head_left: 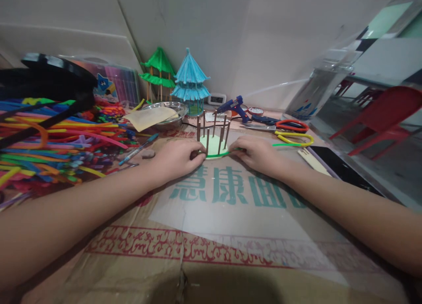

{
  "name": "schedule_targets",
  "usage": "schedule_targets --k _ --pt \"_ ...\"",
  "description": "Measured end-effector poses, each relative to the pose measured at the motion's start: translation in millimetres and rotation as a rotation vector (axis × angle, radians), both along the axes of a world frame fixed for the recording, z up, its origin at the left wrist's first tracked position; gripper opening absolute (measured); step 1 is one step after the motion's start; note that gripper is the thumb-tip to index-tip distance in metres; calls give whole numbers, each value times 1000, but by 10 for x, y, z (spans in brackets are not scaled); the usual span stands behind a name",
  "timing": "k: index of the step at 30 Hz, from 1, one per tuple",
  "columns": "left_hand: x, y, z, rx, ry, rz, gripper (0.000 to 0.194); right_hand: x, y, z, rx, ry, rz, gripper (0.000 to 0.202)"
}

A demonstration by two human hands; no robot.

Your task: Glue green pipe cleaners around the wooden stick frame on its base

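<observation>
- Pale green disc (213,142) sits between the two hands, flat over the printed cardboard (158,277), brown posts (207,139) standing upright on it in a ring
- Green strip (217,155) runs along the disc's near edge; its loose end sticks out past the right hand, toward a yellow handle
- Left hand (180,158) at the disc's left side, thumb and index curled close at the strip's end; cannot tell if they pinch strip or disc
- Right hand (255,151) at the disc's right side, fingers clamped on the strip
- Behind: blue pavilion model (190,71), green pavilion model (160,62), blue glue gun (234,106)
- Right: scissors (265,128), dark-screened phone (343,168)
- Left: pile of coloured pipe cleaners (62,139), pen (138,149) near the left wrist
</observation>
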State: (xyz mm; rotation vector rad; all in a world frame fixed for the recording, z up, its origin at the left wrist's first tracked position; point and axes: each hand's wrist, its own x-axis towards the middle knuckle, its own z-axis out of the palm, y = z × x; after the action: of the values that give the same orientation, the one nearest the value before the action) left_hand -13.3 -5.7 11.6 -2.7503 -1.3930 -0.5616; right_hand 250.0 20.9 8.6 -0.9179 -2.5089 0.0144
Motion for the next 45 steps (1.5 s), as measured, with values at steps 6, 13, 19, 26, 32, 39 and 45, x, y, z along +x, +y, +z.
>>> schedule_targets --k 6,13,19,26,32,39,45 --pt "0 5 5 -9 4 3 26 -27 105 23 -94 61 -39 5" --pt "-11 22 -6 -1 5 -8 26 -62 204 91 -206 46 -87 5" --pt "-11 25 -11 -1 8 -7 27 -71 269 99 -51 -16 -24 5" --pt "-11 20 -12 -13 -6 -16 26 -77 279 101 -6 -44 14 12" --pt "-7 13 -4 11 3 -9 26 -71 347 -7 -58 70 39 7" --pt "-9 18 -6 -7 -2 -13 26 -28 314 2 -67 139 -104 12" --pt "-18 24 -14 -9 1 -16 25 1 301 110 -211 195 -200 13"
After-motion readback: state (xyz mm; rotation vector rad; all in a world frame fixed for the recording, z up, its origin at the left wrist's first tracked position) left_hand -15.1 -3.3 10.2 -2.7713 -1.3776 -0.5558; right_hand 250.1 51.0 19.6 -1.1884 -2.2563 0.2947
